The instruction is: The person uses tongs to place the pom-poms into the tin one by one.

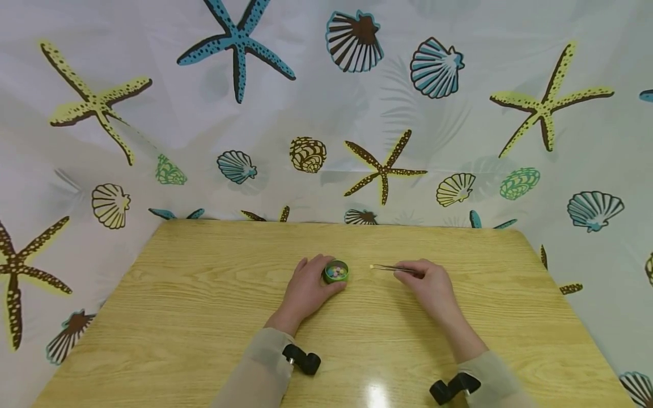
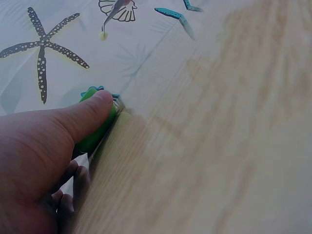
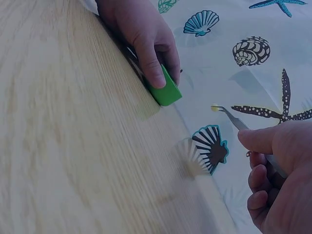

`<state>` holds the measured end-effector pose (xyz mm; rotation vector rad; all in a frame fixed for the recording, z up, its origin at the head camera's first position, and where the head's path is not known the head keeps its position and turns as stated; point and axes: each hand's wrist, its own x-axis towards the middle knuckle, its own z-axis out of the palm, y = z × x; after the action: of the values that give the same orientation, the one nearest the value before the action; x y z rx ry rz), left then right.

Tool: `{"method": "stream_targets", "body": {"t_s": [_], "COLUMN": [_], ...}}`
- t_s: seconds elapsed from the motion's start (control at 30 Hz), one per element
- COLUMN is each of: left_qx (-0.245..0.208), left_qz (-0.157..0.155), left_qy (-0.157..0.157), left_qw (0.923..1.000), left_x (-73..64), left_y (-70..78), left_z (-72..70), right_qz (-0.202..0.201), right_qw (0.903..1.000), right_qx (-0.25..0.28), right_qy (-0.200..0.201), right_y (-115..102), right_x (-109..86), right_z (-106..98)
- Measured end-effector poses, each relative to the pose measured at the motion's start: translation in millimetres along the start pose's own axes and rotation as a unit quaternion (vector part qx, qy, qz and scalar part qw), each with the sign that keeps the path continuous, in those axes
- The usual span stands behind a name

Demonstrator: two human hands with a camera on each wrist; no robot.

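My left hand [image 1: 308, 289] grips a small round green container [image 1: 336, 279] on the table, thumb on the near side and fingers round the far left. Several pastel beads [image 1: 337, 272] in pink, blue and yellow lie inside it. In my right hand [image 1: 428, 284] are metal tweezers [image 1: 390, 268], pinched between thumb and fingers and pointing left toward the container. A small pale yellow bead [image 3: 215, 107] sits at their bent tips, also visible in the head view. The container's green side [image 3: 168, 92] shows under the left thumb in the right wrist view.
The wood-grain table [image 1: 194, 317] extends around both hands. Behind it and along its sides hangs a white cloth [image 1: 285, 113] printed with starfish and shells. Each sleeved forearm wears a black wrist device [image 1: 303, 361].
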<state>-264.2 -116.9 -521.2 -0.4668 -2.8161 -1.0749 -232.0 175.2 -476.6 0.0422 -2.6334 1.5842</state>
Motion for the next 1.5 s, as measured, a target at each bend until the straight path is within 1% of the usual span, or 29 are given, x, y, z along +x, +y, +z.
{"method": "stream_targets", "body": {"t_s": [0.23,0.33,0.63,1.13,1.5], "left_qx": [0.003,0.005,0.004,0.010,0.010], "left_qz": [-0.002,-0.002,-0.003,0.000,0.000], "left_qy": [-0.002,-0.001,-0.003,-0.002,0.000], "left_qw": [1.0000,1.0000,1.0000,0.9999,1.0000], "left_x": [0.8,0.9,0.5,0.5,0.6], "left_y": [1.9,2.3,3.1,2.6,1.6], "left_z": [-1.3,-1.5,-1.5,-1.4,-0.5], "right_qz": [-0.019,-0.025,-0.022,-0.022,-0.026], "right_qw": [0.9998,0.9997,0.9997,0.9996,0.9989], "right_qx": [0.011,0.007,0.006,-0.015,-0.038], "right_qy": [-0.001,0.001,-0.009,-0.013,-0.003], "right_y": [-12.4,-16.0,-22.1,-18.2,-15.1], "right_x": [4.5,6.6,7.7,7.5,6.9], "right_z": [18.1,25.7,41.4,51.5,53.8]}}
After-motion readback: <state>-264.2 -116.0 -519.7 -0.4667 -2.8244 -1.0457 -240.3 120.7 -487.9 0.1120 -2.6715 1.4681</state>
